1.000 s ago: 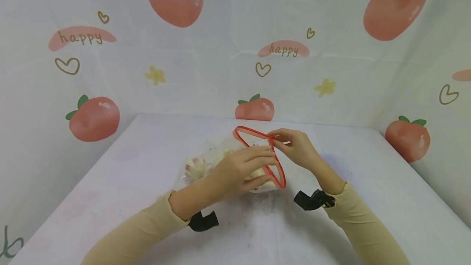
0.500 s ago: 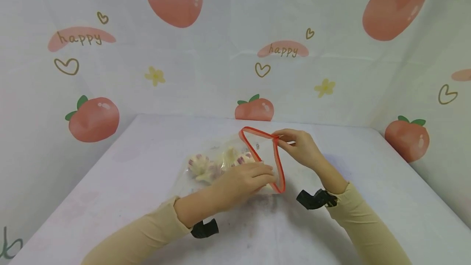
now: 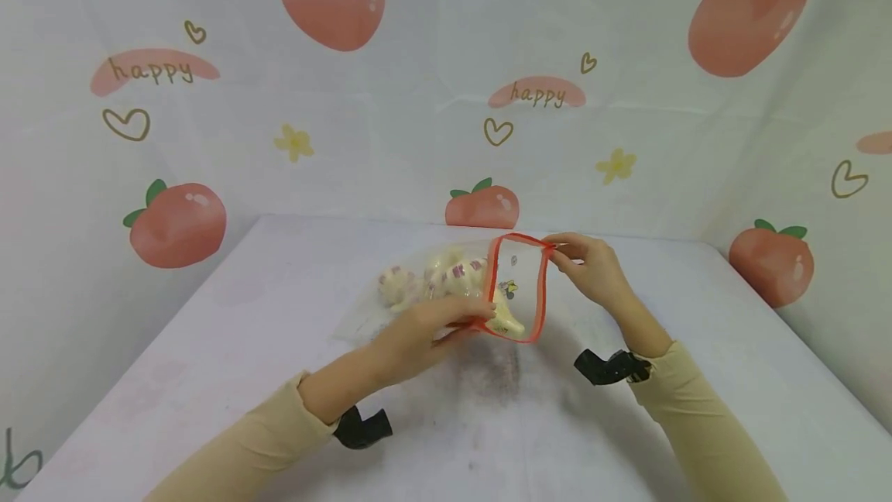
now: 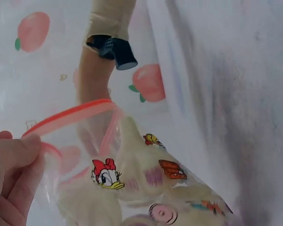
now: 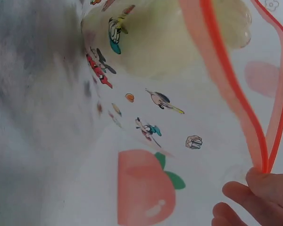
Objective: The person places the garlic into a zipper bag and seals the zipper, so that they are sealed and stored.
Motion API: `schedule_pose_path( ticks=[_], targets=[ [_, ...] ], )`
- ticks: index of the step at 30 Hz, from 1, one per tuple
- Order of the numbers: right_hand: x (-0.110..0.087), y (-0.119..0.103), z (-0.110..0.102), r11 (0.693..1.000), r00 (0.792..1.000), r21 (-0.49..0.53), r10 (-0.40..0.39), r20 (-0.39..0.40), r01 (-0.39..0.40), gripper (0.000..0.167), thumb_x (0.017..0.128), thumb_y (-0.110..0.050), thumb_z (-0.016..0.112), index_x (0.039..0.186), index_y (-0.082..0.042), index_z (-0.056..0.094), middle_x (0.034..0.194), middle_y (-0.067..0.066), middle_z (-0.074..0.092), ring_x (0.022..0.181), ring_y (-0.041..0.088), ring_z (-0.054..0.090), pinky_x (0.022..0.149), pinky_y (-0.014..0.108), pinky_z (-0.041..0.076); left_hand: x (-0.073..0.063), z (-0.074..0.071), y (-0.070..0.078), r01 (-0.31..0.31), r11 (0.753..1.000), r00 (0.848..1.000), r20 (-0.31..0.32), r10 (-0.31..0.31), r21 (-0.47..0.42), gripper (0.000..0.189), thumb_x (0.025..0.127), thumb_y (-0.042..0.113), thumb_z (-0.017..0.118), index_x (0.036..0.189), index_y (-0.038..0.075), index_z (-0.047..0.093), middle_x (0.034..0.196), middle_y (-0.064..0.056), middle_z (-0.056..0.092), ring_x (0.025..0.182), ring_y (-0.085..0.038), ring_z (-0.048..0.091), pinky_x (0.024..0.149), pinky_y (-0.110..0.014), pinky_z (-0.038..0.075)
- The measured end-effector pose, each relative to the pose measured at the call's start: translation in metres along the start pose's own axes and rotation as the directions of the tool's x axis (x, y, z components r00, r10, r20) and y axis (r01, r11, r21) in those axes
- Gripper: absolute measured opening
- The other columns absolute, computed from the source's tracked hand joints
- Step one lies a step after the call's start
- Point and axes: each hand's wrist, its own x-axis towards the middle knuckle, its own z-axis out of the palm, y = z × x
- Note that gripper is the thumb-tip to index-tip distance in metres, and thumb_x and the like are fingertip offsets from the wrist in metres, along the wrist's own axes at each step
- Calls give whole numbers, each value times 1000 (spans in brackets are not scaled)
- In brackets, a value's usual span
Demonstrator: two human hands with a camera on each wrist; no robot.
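Note:
A clear zip bag (image 3: pixel 494 273) with a red zip edge and small cartoon prints sits mid-table in the head view, its mouth spread open and facing right. Several garlic bulbs (image 3: pixel 460 277) with purple patches lie inside it. My left hand (image 3: pixel 418 335) pinches the near corner of the red edge between thumb and fingers. At the far corner, my right hand (image 3: pixel 594 269) pinches the same edge. The left wrist view shows a garlic bulb (image 4: pixel 144 174) through the printed plastic, close to the left hand (image 4: pixel 12 172). In the right wrist view, thumb and finger of the right hand (image 5: pixel 262 200) meet on the red strip.
A white-covered table (image 3: pixel 230 378) carries the bag, with a shadow below its mouth. Behind stands a white backdrop (image 3: pixel 390 153) printed with peach-like fruits, hearts and flowers. Black wrist mounts (image 3: pixel 364 428) sit on both forearms.
The bag's mouth has shifted right and opened into a wider frame. My left hand has drawn back from across the mouth and now grips its near corner. My right hand moved slightly right, still pinching.

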Motion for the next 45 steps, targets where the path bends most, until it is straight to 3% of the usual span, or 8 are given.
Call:
schedule_pose_path(
  ticks=[6,13,17,25,31,40,42,45],
  targets=[
    [1,12,-7,996,997,41,74,-3,-74,25,91,-10,59,115,-3,63,105,21,69,83,34,70,64,19,47,-5,-8,-2,186,957,983,51,-179,-224,27,82,-2,67,109,-1,62,104,-13,68,95,-21,69,81,-19,52],
    [-1,21,-11,994,994,18,111,16,-112,26,91,-11,59,114,-1,64,106,23,68,85,35,69,64,18,48,-10,-15,-8,369,870,929,93,-359,-327,35,82,-5,65,115,-1,56,107,-17,67,94,-20,68,80,-22,54],
    [-4,26,-12,991,990,13,135,49,-136,25,91,-9,58,114,0,64,104,24,68,86,35,69,63,18,48,-11,-16,-9,413,848,910,108,-400,-333,36,82,-7,64,116,-2,55,107,-18,67,94,-22,68,80,-22,54],
    [-8,34,-11,985,980,21,171,105,-174,26,91,-10,60,113,2,64,102,23,69,84,30,70,63,23,53,-9,-13,-6,476,814,879,207,-430,-334,34,85,-5,62,117,-2,53,107,-18,67,95,-26,68,80,-21,53],
    [-13,37,-10,955,950,121,244,195,-271,31,91,-8,59,116,8,60,109,28,64,97,33,67,71,27,56,-11,-6,-4,510,823,858,222,-464,-250,28,85,-1,62,112,1,58,106,-12,66,93,-18,66,78,-18,52],
    [-18,42,-13,943,926,122,268,265,-309,33,91,-9,57,120,9,56,113,30,62,90,19,68,70,23,55,-12,5,1,447,894,879,198,-434,-22,25,82,2,66,106,4,64,100,-3,69,87,-14,62,78,-24,51],
    [-19,44,-14,949,923,95,264,280,-300,33,91,-9,57,120,9,56,112,29,63,91,18,67,70,24,55,-13,9,1,427,904,883,225,-412,-24,23,82,4,67,105,5,65,98,-3,70,87,-15,63,79,-23,51],
    [-20,46,-15,956,915,51,260,308,-289,33,90,-9,58,119,8,57,112,29,63,94,26,67,72,29,56,-15,17,2,405,914,874,300,-382,-15,17,84,8,67,101,8,67,96,-1,71,88,-9,65,79,-17,50]
  ],
)
